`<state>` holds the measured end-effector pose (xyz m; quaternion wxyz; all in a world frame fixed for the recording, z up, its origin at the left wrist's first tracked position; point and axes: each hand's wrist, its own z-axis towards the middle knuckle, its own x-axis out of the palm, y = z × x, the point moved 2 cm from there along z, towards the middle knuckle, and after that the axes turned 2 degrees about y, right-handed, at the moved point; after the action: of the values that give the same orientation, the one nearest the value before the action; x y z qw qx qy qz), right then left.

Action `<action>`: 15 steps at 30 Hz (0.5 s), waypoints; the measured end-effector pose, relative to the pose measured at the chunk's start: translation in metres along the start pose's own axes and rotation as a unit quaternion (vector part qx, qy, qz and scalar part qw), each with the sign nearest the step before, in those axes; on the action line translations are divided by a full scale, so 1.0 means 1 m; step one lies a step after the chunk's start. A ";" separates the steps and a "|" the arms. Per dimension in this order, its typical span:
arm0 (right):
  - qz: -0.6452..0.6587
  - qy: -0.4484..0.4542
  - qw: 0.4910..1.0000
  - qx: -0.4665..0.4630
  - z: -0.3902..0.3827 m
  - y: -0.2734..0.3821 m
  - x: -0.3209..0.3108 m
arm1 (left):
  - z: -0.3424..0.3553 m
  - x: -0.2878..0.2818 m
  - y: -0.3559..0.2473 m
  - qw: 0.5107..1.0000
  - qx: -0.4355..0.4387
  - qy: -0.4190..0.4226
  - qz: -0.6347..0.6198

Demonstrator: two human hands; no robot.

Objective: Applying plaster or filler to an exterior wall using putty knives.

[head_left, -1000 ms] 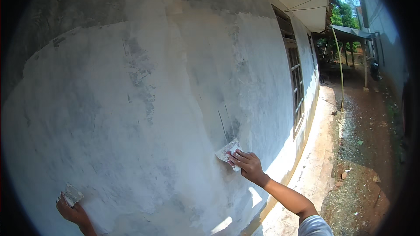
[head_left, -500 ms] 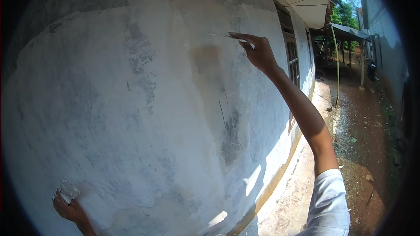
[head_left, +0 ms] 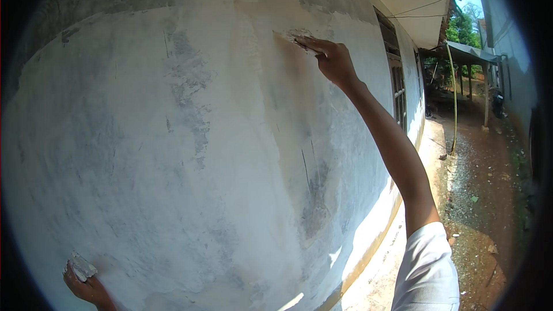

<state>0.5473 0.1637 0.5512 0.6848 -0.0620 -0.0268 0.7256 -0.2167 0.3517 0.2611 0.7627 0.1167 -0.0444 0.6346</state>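
A grey and white plastered wall (head_left: 230, 138) fills most of the view. My right hand (head_left: 336, 64) is raised high against it, closed on a putty-smeared scraper (head_left: 295, 37). The scraper's blade lies close to the wall, at the top of a darker, brownish vertical band. Low at the far left, my left hand (head_left: 86, 290) is closed around a flat piece coated in white putty (head_left: 82, 266), perhaps a second scraper; its handle is hidden. Thin dark scratches and a rough grey patch (head_left: 317, 196) mark the wall below my right hand.
Farther along the wall is a barred window (head_left: 397, 86) under the eave (head_left: 423, 0). To the right runs a dirt and gravel path (head_left: 478, 196) with a thin upright pole (head_left: 453, 98). An open roofed shelter (head_left: 466, 55) stands at the back, beside another building (head_left: 510, 34).
The scraper in my right hand has turned from nearly edge-on to showing its putty-covered face, moving slightly up the wall. My left hand sits a little lower in view. The view has shifted slightly.
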 end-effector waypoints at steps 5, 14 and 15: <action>-0.002 0.074 0.997 -0.010 -0.194 0.038 -0.018 | -0.004 0.018 0.012 1.000 0.003 -0.017 -0.006; 0.007 0.217 0.971 0.101 -0.468 0.101 -0.035 | -0.002 0.021 0.012 0.996 -0.083 0.005 0.027; 0.025 0.224 0.967 0.120 -0.469 0.107 -0.041 | -0.002 0.022 0.013 0.996 -0.079 0.005 0.034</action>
<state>0.5033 0.0944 0.0754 0.6577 -0.1408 0.2164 0.7076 -0.2251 0.3753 0.2650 0.7477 0.0512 -0.0949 0.6553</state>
